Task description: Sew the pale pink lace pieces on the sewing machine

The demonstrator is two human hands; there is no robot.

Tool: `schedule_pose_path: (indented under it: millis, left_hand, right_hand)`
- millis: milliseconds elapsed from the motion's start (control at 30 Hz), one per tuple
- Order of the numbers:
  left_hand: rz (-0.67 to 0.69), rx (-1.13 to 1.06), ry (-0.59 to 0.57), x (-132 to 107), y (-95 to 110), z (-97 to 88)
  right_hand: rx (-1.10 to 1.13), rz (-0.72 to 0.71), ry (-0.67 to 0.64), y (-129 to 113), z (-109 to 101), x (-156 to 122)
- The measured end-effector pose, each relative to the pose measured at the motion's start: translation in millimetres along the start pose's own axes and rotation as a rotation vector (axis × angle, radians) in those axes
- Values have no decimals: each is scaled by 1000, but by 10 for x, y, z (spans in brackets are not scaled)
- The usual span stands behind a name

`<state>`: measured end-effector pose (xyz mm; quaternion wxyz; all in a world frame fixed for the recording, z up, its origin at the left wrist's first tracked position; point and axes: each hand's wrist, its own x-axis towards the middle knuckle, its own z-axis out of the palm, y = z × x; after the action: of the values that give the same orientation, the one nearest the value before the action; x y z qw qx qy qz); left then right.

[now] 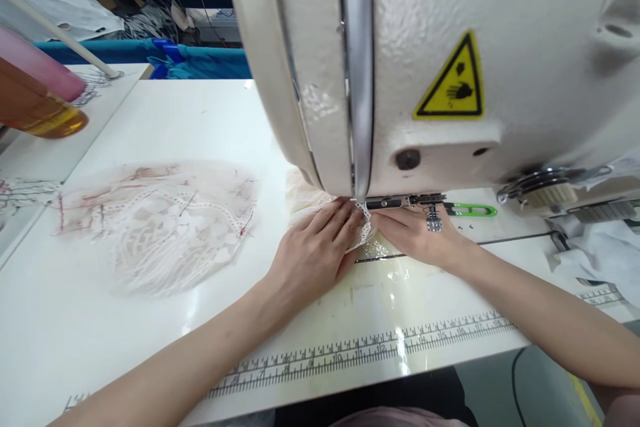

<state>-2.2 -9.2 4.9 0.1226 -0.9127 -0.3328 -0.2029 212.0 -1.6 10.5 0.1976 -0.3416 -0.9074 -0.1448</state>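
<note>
My left hand (320, 240) lies over a piece of cream lace fabric (303, 193), its fingers extended and pressing it to the table beside the sewing machine's needle area. A scalloped lace edge shows by its fingertips. On the other side, my right hand (420, 230) has its fingers close together at the lace edge; the machine's foot and guide parts (390, 203) partly cover them. Above both hands stands the white sewing machine head (430, 7). The needle itself cannot be made out.
Another cream lace piece (170, 233) with red thread marks lies at left. Green-handled thread snips (473, 210) rest behind my right hand. A printed ruler (350, 355) runs along the front edge. Pink and amber thread cones (45, 103) stand far left; white cloth (595, 253) lies right.
</note>
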Motion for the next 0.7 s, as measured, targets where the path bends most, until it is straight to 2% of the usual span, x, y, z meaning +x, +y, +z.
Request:
schedule_pose_path:
  millis: [233, 333, 500, 700]
  left_hand:
    - [-10, -15, -47, 7, 0, 0]
    - [13, -21, -67, -2, -11, 11]
    - [125, -43, 5, -30, -28, 26]
    - [103, -49, 17, -49, -40, 26]
  right_hand:
    - [-28, 58, -75, -13, -123, 3]
    - [-8, 62, -75, 7, -108, 16]
    - [-20, 38, -18, 56, 27, -3]
    - [-133, -2, 5, -1, -38, 2]
